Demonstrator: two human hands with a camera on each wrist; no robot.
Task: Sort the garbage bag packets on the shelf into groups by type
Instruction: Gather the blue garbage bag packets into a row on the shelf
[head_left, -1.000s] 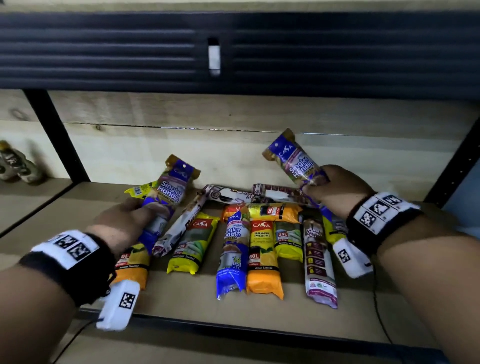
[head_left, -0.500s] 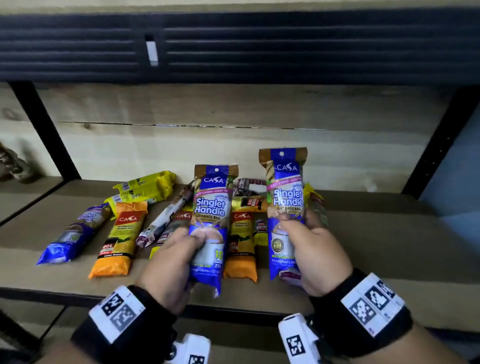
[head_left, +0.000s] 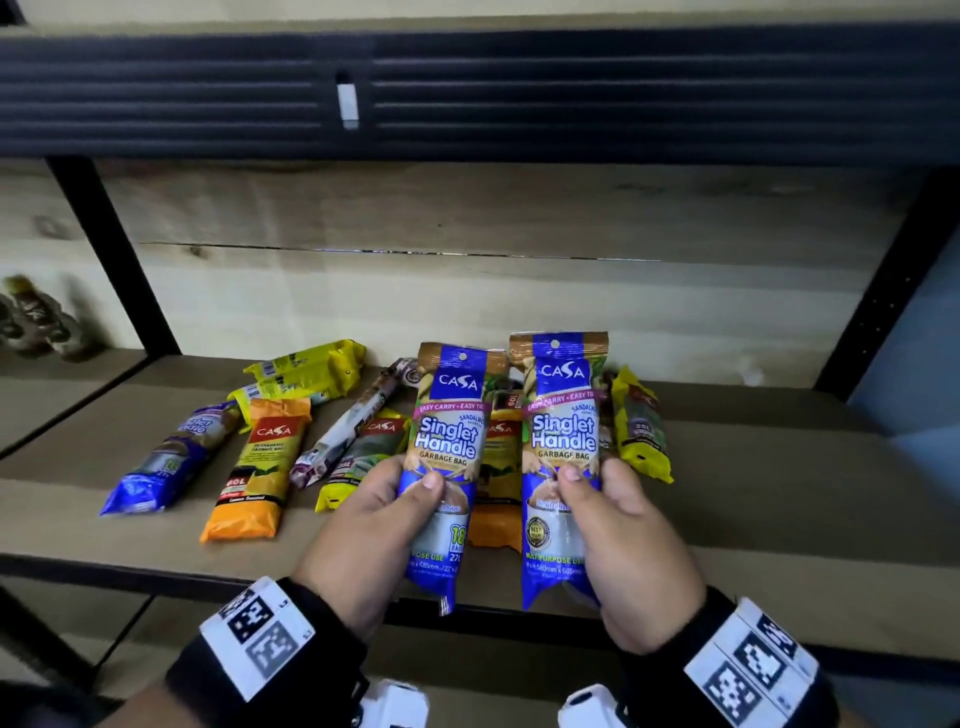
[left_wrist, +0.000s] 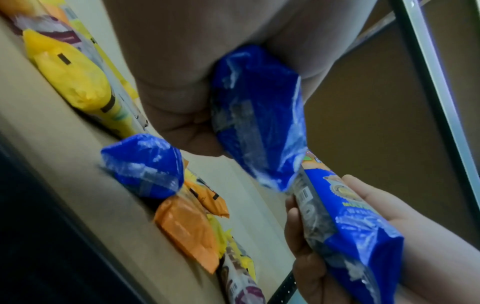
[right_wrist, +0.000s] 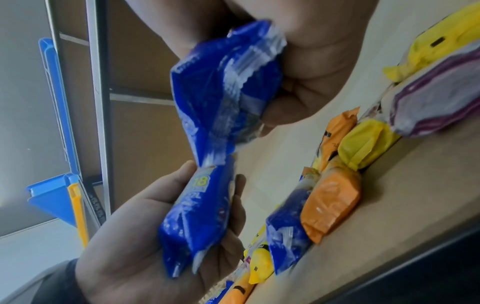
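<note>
Two matching blue "Singlet Handle" garbage bag packets stand upright side by side above the shelf's front edge. My left hand (head_left: 384, 514) grips the left packet (head_left: 447, 447) at its middle, thumb on the front. My right hand (head_left: 618, 519) grips the right packet (head_left: 561, 441) the same way. The left wrist view shows the left packet (left_wrist: 254, 115) in my palm, and the right wrist view the right packet (right_wrist: 223, 92). A third blue packet (head_left: 171, 457) lies at the left of the shelf. Orange (head_left: 260, 467), yellow (head_left: 306, 374) and purple-white (head_left: 348, 431) packets lie behind.
The wooden shelf board (head_left: 779, 493) has a black front rail (head_left: 156, 577) and black uprights at left (head_left: 104, 249) and right (head_left: 883, 291). A yellow packet (head_left: 641, 426) lies right of my hands. Blurred objects (head_left: 36, 322) stand on the neighbouring shelf at left.
Both hands have lifted their blue packets off the pile, brought them toward the front and turned them upright next to each other. Over the last half second they have hardly moved.
</note>
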